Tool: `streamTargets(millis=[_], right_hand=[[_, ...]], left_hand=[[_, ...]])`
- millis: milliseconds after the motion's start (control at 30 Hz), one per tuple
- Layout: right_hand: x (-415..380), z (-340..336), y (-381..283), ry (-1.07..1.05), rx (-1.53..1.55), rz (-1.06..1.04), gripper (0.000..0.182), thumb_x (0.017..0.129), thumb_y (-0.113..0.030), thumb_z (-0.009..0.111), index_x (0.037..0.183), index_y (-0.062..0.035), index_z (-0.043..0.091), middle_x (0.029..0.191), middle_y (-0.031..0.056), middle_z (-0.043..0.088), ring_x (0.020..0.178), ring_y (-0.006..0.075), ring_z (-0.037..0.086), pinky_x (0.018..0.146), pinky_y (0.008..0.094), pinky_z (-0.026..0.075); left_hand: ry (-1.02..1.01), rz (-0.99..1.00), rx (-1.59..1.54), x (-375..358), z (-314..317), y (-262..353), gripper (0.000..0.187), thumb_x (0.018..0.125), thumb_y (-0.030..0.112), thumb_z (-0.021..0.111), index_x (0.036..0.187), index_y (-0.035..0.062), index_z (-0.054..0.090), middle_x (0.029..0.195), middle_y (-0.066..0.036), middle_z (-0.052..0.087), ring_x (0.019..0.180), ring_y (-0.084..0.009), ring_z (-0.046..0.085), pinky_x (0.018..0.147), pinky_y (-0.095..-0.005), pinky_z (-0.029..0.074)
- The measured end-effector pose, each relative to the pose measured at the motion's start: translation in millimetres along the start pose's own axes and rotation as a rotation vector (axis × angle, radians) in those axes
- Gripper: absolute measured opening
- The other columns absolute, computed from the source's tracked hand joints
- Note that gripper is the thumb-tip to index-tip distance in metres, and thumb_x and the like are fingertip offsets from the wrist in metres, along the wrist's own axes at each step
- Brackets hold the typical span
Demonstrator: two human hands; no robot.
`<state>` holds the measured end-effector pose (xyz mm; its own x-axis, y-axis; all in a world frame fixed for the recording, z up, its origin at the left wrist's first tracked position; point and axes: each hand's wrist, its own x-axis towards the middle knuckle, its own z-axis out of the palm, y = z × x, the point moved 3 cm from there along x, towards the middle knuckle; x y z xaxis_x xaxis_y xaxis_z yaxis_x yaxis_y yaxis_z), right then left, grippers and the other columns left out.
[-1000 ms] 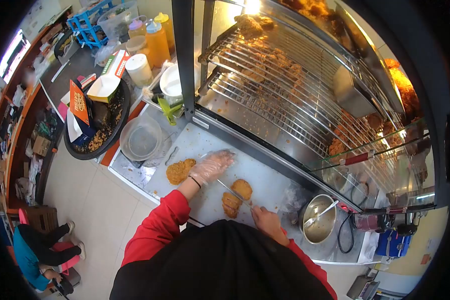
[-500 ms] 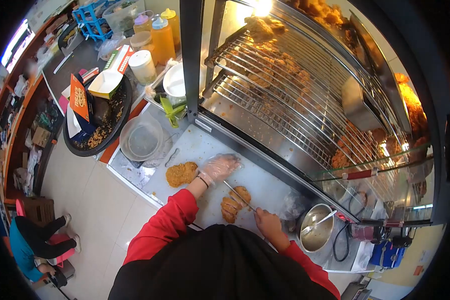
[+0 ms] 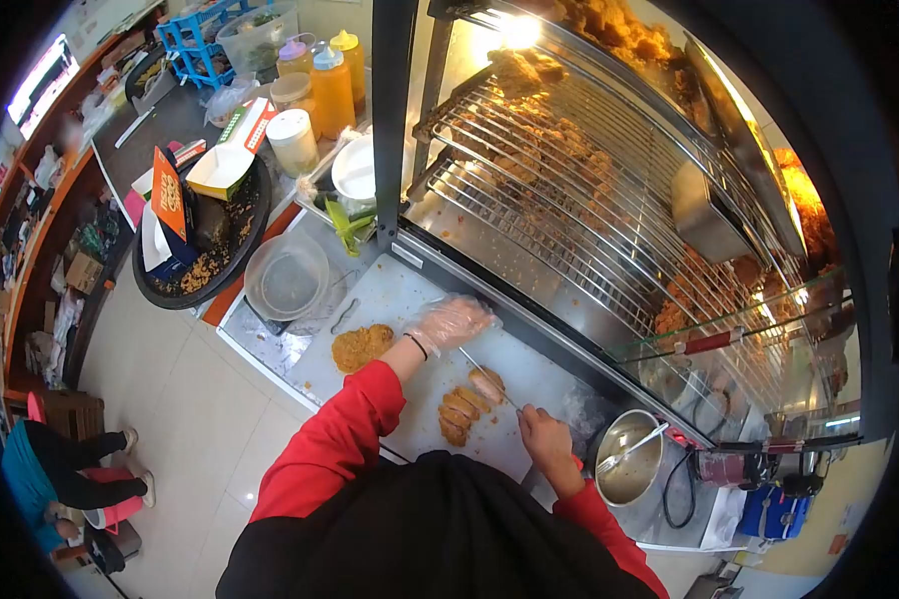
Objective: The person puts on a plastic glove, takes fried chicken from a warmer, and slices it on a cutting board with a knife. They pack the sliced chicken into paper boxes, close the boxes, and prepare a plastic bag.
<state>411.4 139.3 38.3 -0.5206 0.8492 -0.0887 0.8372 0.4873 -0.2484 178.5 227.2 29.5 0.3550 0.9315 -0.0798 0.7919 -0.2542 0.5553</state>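
Note:
A knife (image 3: 489,376) with a long thin blade is in my right hand (image 3: 546,439), which is closed round its handle. The blade lies across a breaded fried cutlet, with cut strips (image 3: 459,414) on its near side and a piece with a pale cut face (image 3: 486,386) beside the blade. My left hand (image 3: 452,323), in a clear plastic glove, hovers over the white cutting board (image 3: 390,290) close to the knife's tip. Its fingers look stretched out, with nothing visible in them. An uncut breaded cutlet (image 3: 363,347) rests on the board left of that wrist.
A heated glass display cabinet (image 3: 559,290) with wire racks of fried food borders the board. At right stands a metal bowl (image 3: 629,464) with a fork. A plastic tub (image 3: 287,277), black tray (image 3: 215,275) and sauce bottles (image 3: 332,90) are at left. A person (image 3: 30,469) sits beyond.
My right hand and the knife have shifted slightly right, and another strip lies separated from the cutlet. My left hand has moved a little up and right.

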Motion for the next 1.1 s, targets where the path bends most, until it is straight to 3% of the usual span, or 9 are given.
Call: streamTargets(millis=[400,500,600,633,667,733,833,933,1100], right_hand=[[17.3,34.1,-0.8,-0.127,0.025,-0.076,0.015,0.084,-0.023,0.046,0.083,-0.008,0.046,0.068,0.0143,0.055,0.056,0.0361,0.055,0.05,0.0457,0.045],[18.6,34.3,-11.8,-0.108,-0.002,-0.095,0.015,0.083,-0.022,0.045,0.087,-0.0075,0.046,0.07,0.0138,0.055,0.056,0.0357,0.056,0.05,0.0451,0.046],[6.4,18.9,-8.4,-0.047,0.024,-0.079,0.016,0.083,-0.022,0.045,0.086,-0.0068,0.046,0.072,0.0134,0.055,0.058,0.0349,0.057,0.05,0.0443,0.046],[-6.1,4.7,-6.3,-0.024,0.027,-0.048,0.016,0.083,-0.022,0.045,0.086,-0.0066,0.047,0.072,0.0136,0.056,0.058,0.0348,0.057,0.051,0.0441,0.046],[-20.0,-7.6,-4.6,-0.002,0.034,-0.013,0.017,0.084,-0.023,0.045,0.085,-0.0065,0.047,0.073,0.0137,0.056,0.059,0.0346,0.058,0.051,0.0439,0.046],[-48.4,-26.0,3.7,0.033,-0.008,0.157,0.018,0.085,-0.025,0.046,0.083,-0.007,0.048,0.074,0.0148,0.057,0.062,0.0352,0.058,0.053,0.0453,0.046],[-88.2,-22.3,21.7,-0.078,-0.005,0.301,0.02,0.086,-0.025,0.045,0.086,-0.0067,0.05,0.075,0.0168,0.058,0.063,0.0362,0.058,0.053,0.046,0.044],[-111.1,14.9,36.8,-0.045,0.353,0.289,0.02,0.083,-0.025,0.052,0.081,-0.0048,0.051,0.06,0.0131,0.056,0.049,0.0303,0.054,0.045,0.039,0.041],[-100.1,59.6,8.7,-0.242,1.077,0.442,0.026,0.085,-0.026,0.052,0.087,-0.0002,0.054,0.063,0.0072,0.055,0.055,0.0173,0.051,0.052,0.0321,0.04]], left_hand=[[0.079,-0.064,-0.043,-16.5,20.2,-40.0,0.042,0.09,0.036,0.031,0.104,0.005,0.057,0.106,-0.015,0.056,0.101,-0.0314,0.051,0.089,-0.038,0.039],[0.033,-0.143,0.003,-23.8,5.4,-35.1,0.034,0.089,0.03,0.038,0.099,0.0054,0.059,0.103,-0.015,0.057,0.097,-0.0307,0.053,0.085,-0.0395,0.042],[0.599,0.303,0.062,-30.7,8.1,-25.0,0.034,0.083,0.028,0.051,0.107,0.0046,0.055,0.105,-0.013,0.056,0.099,-0.0287,0.053,0.088,-0.0369,0.041],[0.602,0.373,0.049,-45.2,-13.8,-0.4,0.041,0.077,0.029,0.058,0.109,0.0041,0.053,0.107,-0.013,0.055,0.101,-0.0291,0.052,0.09,-0.037,0.041],[0.6,0.443,0.035,-66.3,-40.1,31.1,0.051,0.072,0.031,0.065,0.112,0.0035,0.051,0.109,-0.012,0.054,0.103,-0.0295,0.052,0.091,-0.0371,0.04],[0.235,0.607,-0.028,-93.0,-36.1,58.2,0.074,0.062,0.039,0.072,0.122,0.0071,0.042,0.125,-0.015,0.041,0.117,-0.0324,0.039,0.098,-0.044,0.031],[-0.25,0.615,0.09,-110.3,14.1,58.5,0.087,0.056,0.04,0.075,0.129,0.0117,0.036,0.135,-0.017,0.026,0.128,-0.0328,0.02,0.103,-0.0511,0.017],[-0.282,0.558,0.108,-93.2,41.7,55.4,0.096,0.052,0.041,0.075,0.133,0.015,0.03,0.139,-0.017,0.014,0.13,-0.0352,0.008,0.103,-0.0531,0.008],[0.067,0.513,0.039,-58.3,62.5,41.5,0.088,0.055,0.046,0.072,0.128,0.0117,0.036,0.135,-0.023,0.021,0.126,-0.0422,0.016,0.103,-0.0518,0.012]])
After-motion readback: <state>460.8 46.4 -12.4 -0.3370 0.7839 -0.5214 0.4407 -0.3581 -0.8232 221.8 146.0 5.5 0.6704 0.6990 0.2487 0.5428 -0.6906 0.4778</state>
